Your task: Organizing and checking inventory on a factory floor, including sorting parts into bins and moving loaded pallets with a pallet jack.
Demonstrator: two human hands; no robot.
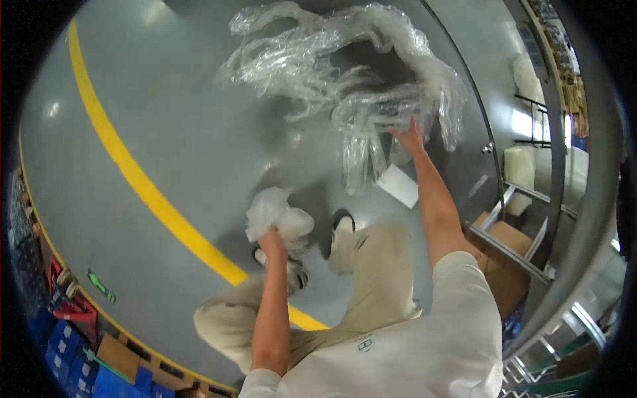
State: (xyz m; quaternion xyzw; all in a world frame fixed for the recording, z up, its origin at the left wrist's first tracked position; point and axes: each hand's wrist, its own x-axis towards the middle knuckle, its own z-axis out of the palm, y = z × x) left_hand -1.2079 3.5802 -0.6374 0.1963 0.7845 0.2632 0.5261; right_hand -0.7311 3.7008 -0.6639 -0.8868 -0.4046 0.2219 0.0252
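Observation:
My left hand (pixel 271 243) is closed round a crumpled bundle of whitish translucent plastic sheeting (pixel 282 215), held low above my shoes. My right arm stretches forward, and my right hand (pixel 409 137) grips the near edge of a large tangle of clear plastic film (pixel 371 36); its fingertips are partly hidden in the folds. The film spreads in a loose, shiny arc over the grey floor (pixel 186 113). Beside its hanging end, below my right hand, is a white rectangular sheet (pixel 399 186); whether it lies on the floor or hangs with the film, I cannot tell.
A yellow floor line (pixel 126 162) runs diagonally on my left. To my right stand a metal frame (pixel 511 252) and a brown cardboard box (pixel 507 239). Blue boxes (pixel 70 358) and a red metal object (pixel 76 312) line the lower left edge.

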